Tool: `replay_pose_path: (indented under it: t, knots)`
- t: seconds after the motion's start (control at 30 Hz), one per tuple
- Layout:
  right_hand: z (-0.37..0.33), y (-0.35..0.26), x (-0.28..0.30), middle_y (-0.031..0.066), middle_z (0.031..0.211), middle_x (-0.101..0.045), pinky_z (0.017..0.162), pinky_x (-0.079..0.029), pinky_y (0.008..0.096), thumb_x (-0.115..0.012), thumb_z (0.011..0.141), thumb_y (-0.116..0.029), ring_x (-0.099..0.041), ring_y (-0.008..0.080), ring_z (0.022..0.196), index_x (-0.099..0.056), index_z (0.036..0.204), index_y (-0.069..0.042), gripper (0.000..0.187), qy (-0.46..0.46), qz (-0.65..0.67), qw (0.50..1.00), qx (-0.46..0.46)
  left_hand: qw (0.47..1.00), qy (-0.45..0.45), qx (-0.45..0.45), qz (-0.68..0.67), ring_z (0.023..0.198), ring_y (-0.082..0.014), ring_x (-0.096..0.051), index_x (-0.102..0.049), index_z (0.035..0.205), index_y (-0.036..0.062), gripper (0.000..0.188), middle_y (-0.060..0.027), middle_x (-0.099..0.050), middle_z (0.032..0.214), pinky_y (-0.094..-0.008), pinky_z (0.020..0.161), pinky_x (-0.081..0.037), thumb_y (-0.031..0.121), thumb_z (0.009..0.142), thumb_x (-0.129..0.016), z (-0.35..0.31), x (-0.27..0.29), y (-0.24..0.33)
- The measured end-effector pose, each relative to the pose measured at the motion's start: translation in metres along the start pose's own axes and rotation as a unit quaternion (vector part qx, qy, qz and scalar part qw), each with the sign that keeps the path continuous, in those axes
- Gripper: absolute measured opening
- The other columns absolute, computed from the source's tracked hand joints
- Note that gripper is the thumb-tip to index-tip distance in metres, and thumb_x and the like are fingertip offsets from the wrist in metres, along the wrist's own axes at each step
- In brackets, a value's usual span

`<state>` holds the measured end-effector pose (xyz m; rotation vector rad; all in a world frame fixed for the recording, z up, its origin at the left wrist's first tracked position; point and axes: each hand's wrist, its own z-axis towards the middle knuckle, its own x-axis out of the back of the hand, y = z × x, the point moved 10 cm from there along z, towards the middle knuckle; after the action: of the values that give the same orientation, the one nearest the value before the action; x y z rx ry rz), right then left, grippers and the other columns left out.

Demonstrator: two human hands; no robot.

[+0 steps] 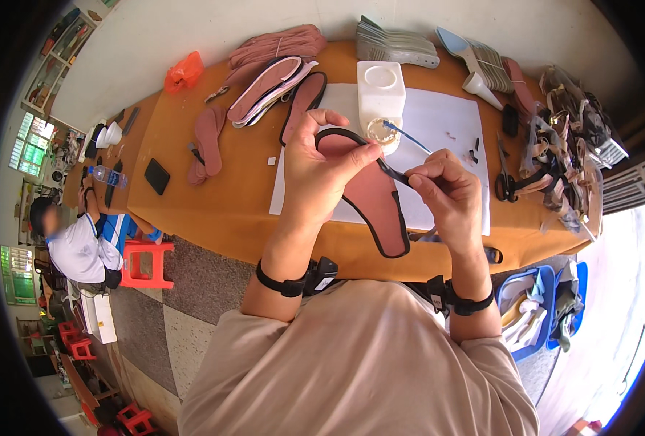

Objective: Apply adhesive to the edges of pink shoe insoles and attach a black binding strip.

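My left hand grips a pink shoe insole with a black edging strip around its rim, its thumb pressed on the upper face near the edge. The insole is tilted above the table's front part, heel end toward me. My right hand pinches a dark strap that reaches to the insole's right edge beside my left thumb. Behind the hands stands an uncapped pot of whitish paste, a blue-handled brush resting across it. Next to it is a white plastic container.
White paper covers part of the brown table. Scissors and bagged straps lie right; stacked insoles line the back; a phone lies left. Blue bins stand below. Another person sits far left.
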<state>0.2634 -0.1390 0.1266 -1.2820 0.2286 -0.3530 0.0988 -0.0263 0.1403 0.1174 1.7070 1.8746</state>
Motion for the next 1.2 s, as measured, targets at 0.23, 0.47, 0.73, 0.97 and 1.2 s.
replay_pose_path:
  t: [0.23,0.47,0.73,0.97,1.2]
  knots:
    - [0.0,-0.003,-0.003,0.0027,0.082,-0.058,0.069,-0.044,0.0257,-0.077,0.083,0.003,-0.053,0.0121,0.076,-0.078,0.092,0.0,0.009,0.013,-0.02,0.999,0.031,0.999,0.004,-0.03,0.009,0.083,-0.0243,-0.075,-0.047,0.115,0.0041,0.044,-0.0161,-0.074,0.086,-0.0358,0.081,-0.059,-0.007,0.084,-0.077,0.004,-0.001,0.004]
    - [0.001,-0.005,-0.009,0.0036,0.081,-0.059,0.068,-0.045,0.0264,-0.078,0.081,0.002,-0.054,0.0124,0.077,-0.079,0.091,-0.001,0.01,0.005,-0.069,0.997,0.017,0.998,0.023,-0.012,-0.05,0.087,-0.0186,-0.074,-0.047,0.112,0.0022,0.046,-0.0162,-0.074,0.091,-0.0293,0.08,-0.06,-0.011,0.08,-0.078,0.004,0.0,0.0]
    - [-0.002,-0.016,-0.015,0.005,0.082,-0.057,0.062,-0.045,0.0269,-0.074,0.08,0.002,-0.053,0.0131,0.069,-0.072,0.087,0.0,0.008,0.001,-0.155,0.987,0.033,0.996,0.033,0.006,-0.079,0.083,-0.0208,-0.074,-0.046,0.114,0.0024,0.048,-0.0155,-0.074,0.088,-0.0321,0.078,-0.059,-0.008,0.081,-0.079,0.0,0.0,-0.008]
    - [0.003,-0.007,-0.008,0.0054,0.081,-0.055,0.062,-0.043,0.0269,-0.07,0.078,0.001,-0.052,0.0133,0.068,-0.068,0.081,0.0,0.004,0.025,-0.113,0.993,0.013,0.987,0.058,0.075,-0.132,0.085,-0.0211,-0.074,-0.047,0.121,0.0008,0.053,-0.0165,-0.074,0.09,-0.0325,0.081,-0.059,-0.008,0.081,-0.079,-0.003,-0.004,-0.029]
    - [0.001,-0.002,-0.009,0.0051,0.081,-0.055,0.064,-0.043,0.0267,-0.071,0.078,0.0,-0.052,0.0132,0.07,-0.07,0.083,0.0,0.005,0.017,-0.119,0.993,0.004,0.995,0.021,0.057,-0.078,0.087,-0.0189,-0.074,-0.051,0.122,-0.001,0.054,-0.0169,-0.075,0.092,-0.0313,0.084,-0.059,-0.01,0.077,-0.08,0.0,-0.005,-0.027]
